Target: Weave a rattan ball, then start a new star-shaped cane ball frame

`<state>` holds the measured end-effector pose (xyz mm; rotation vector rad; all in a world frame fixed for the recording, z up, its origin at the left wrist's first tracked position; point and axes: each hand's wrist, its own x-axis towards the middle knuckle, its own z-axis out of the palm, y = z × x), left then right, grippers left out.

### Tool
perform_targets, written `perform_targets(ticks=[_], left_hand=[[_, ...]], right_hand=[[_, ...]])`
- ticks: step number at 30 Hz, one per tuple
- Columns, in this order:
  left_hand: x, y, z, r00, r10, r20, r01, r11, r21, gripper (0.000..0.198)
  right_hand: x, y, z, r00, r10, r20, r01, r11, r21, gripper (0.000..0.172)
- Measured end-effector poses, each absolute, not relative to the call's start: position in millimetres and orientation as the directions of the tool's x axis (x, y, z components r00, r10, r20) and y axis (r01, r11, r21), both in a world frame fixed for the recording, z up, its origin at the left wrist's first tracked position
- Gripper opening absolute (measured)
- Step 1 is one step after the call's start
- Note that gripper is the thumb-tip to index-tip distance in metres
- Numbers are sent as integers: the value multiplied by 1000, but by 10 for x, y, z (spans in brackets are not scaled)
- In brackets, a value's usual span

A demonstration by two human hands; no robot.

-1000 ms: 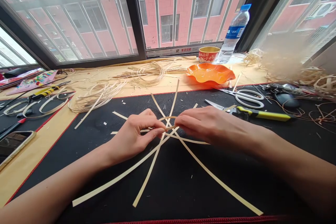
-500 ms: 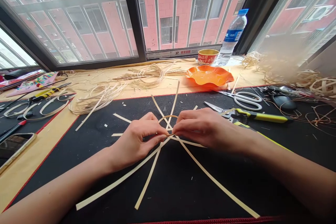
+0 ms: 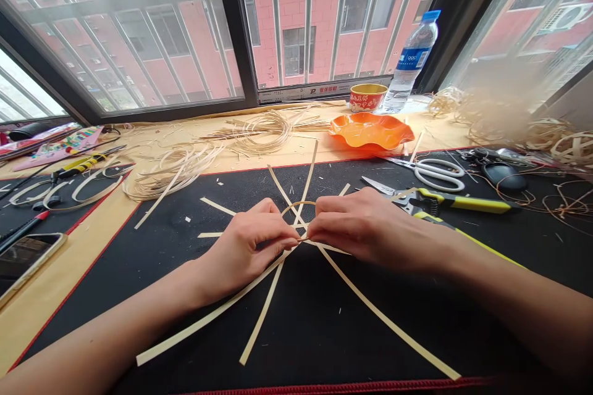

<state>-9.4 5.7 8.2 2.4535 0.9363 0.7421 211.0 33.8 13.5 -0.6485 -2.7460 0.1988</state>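
Observation:
Several flat pale bamboo strips (image 3: 262, 319) cross in a star on the black mat (image 3: 319, 339). Over their crossing, a thin bamboo strip (image 3: 300, 202) bends into a small ring. My left hand (image 3: 250, 241) pinches this thin strip between thumb and fingertips on the left side. Close beside it, my right hand (image 3: 356, 225) pinches the same strip from the right, the fingertips almost meeting. My fingers cover part of the ring and the crossing. One long flat strip curves toward the lower left, another toward the lower right.
Right of my right hand lie yellow-handled pruning shears (image 3: 467, 202) and white-handled scissors (image 3: 440, 174). Behind are an orange wavy dish (image 3: 370, 133), a red tin (image 3: 367, 99), a water bottle (image 3: 411, 65) and coiled strips (image 3: 264, 133). A phone (image 3: 28, 262) lies at left.
Both hands keep their pinch on the thin strip, and the fingertips have shifted very slightly. The whole view has moved a little; the other things stay where they were.

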Motion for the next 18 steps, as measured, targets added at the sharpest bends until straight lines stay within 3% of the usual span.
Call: perform_targets(ticks=[6,13,18], left_hand=[[-133,48,57,706,601,375,451,-790,416,16],[-110,46,84,792,466,395,441,-884,158,17],[-118,41,79,767,478,428,441,-877,188,18]], right_hand=[[2107,322,133,-857,452,245,422,891,-168,21],[2096,316,116,-851,452,266,423,891,-162,24],[2129,355,153,-842,445,305,389,893,-226,20]])
